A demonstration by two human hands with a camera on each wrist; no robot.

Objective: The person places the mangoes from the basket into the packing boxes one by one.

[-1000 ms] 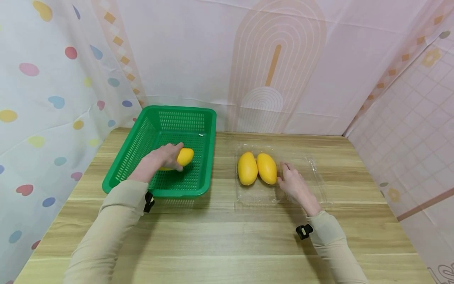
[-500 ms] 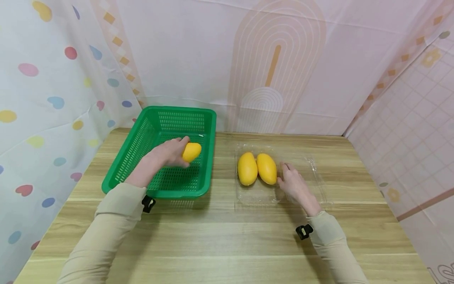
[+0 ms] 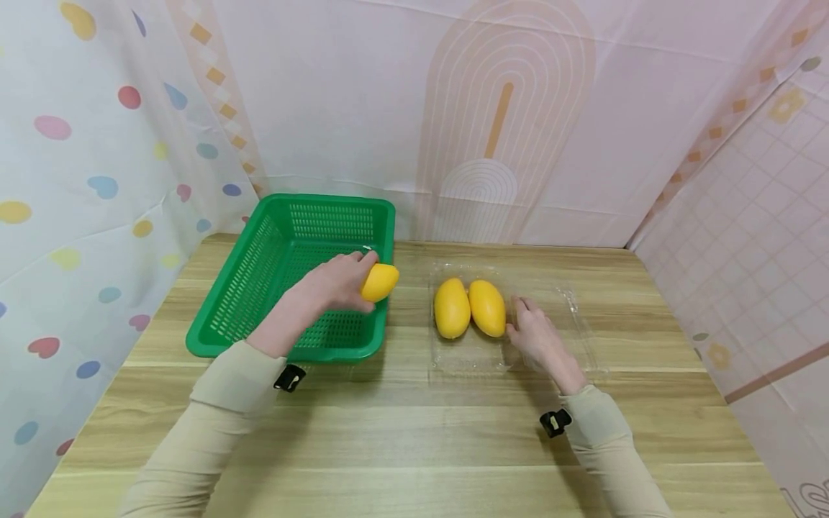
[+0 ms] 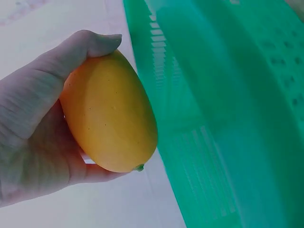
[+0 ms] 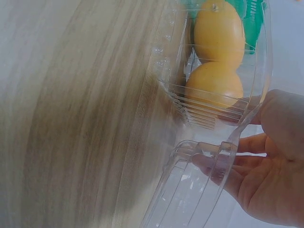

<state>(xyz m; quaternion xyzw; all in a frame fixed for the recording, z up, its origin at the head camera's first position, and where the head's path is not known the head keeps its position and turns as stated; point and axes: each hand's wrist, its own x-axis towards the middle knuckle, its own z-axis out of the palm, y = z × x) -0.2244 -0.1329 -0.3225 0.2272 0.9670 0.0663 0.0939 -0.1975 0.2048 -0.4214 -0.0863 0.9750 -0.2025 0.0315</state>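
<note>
My left hand (image 3: 340,283) grips a yellow mango (image 3: 381,283) above the right rim of the green basket (image 3: 386,244). In the left wrist view, thumb and fingers wrap the mango (image 4: 111,114) from one side, and its small green tip shows. A clear plastic clamshell container (image 3: 469,358) lies spread on the table, with two mangoes, one at left (image 3: 452,308) and one at right (image 3: 487,308), side by side in its left half. At the fold between the halves, my right hand (image 3: 540,338) pinches the plastic, thumb toward the mangoes; the fingers (image 5: 228,178) show through the lid.
The basket stands at the table's back left, its perforated floor partly hidden by the left forearm. Behind the wooden table (image 3: 414,446) hangs a patterned curtain (image 3: 363,93), with more cloth at both sides.
The left hand has lifted the mango from inside the basket and carried it right to above the basket's right rim. The right hand and the container stay where they were.
</note>
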